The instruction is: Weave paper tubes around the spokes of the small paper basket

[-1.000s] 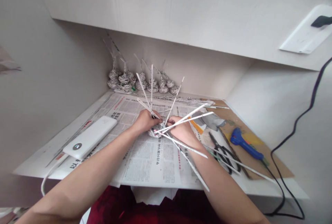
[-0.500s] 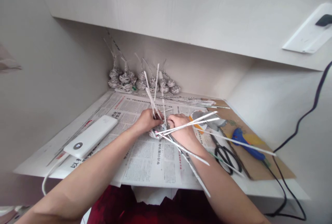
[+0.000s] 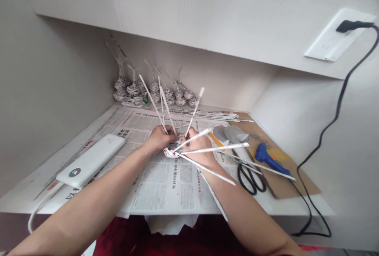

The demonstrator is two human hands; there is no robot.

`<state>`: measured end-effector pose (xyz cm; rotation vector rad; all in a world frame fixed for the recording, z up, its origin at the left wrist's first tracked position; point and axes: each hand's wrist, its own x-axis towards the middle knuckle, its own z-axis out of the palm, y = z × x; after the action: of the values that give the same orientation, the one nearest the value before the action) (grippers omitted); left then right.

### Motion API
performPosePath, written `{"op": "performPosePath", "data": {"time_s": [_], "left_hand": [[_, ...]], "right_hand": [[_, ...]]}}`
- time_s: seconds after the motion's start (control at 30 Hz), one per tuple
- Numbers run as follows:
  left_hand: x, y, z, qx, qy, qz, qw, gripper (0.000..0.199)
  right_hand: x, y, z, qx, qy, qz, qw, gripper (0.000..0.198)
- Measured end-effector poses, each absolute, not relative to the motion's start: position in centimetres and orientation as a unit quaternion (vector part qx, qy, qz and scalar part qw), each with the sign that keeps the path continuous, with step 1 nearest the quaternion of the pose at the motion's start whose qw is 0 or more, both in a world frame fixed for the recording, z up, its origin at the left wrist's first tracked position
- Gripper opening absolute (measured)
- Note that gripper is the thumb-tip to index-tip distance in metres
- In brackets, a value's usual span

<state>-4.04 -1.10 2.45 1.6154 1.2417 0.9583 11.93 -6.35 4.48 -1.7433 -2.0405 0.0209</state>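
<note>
"Where's the little woven paper piece point(image 3: 169, 153)?"
"Over the newspaper point(image 3: 156, 187). The left hand point(image 3: 161, 139) pinches it, and more than 5 paper sticks point(image 3: 219, 148) fan out around it."
"And the right hand point(image 3: 199, 144)?"
"Curled up close by. I can't tell what it grips."

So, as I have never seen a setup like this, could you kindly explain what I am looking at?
There is no machine: a person works with two bare hands, seen from a camera worn on the head, looking forward and down. The left hand holds a small woven paper piece. The right hand is close beside it, among the long paper strips sticking out; what its fingers pinch is hidden. Newspaper covers much of the table. To the left lies a white device with a cable; to the right, scissors and a blue tool resembling a glue gun. Gourd-shaped woven pieces stand at the back.
</note>
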Motion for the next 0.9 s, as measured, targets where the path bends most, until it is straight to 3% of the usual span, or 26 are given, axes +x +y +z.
{"op": "performPosePath", "data": {"time_s": [0.1,0.23,0.43,0.5,0.67,0.77,0.9], "left_hand": [[-4.1,-1.0,2.5,0.628,0.502,0.405,0.436,0.018],[-4.3,-0.8,2.5,0.619,0.48,0.402,0.474,0.021],[-4.4,-1.0,3.0,0.611,0.439,0.414,0.513,0.029],[-4.3,-1.1,3.1,0.629,0.428,0.424,0.491,0.029],[-4.3,-1.1,2.8,0.677,0.427,0.411,0.436,0.023],[-4.4,-1.0,2.5,0.682,0.459,0.401,0.406,0.021],[-4.6,-1.0,2.8,0.69,0.495,0.388,0.357,0.017]], "right_hand": [[11.9,-6.5,4.5,-0.648,-0.729,0.005,0.22,0.02],[11.7,-6.7,4.3,-0.603,-0.737,0.023,0.305,0.012],[11.3,-5.0,2.9,-0.489,-0.614,0.261,0.562,0.019],[11.4,-4.0,2.6,-0.445,-0.559,0.344,0.61,0.02],[11.4,-2.8,1.9,-0.466,-0.492,0.412,0.609,0.031],[11.4,-2.8,1.5,-0.49,-0.488,0.387,0.61,0.04],[11.7,-3.4,1.4,-0.539,-0.563,0.293,0.554,0.031]]}}
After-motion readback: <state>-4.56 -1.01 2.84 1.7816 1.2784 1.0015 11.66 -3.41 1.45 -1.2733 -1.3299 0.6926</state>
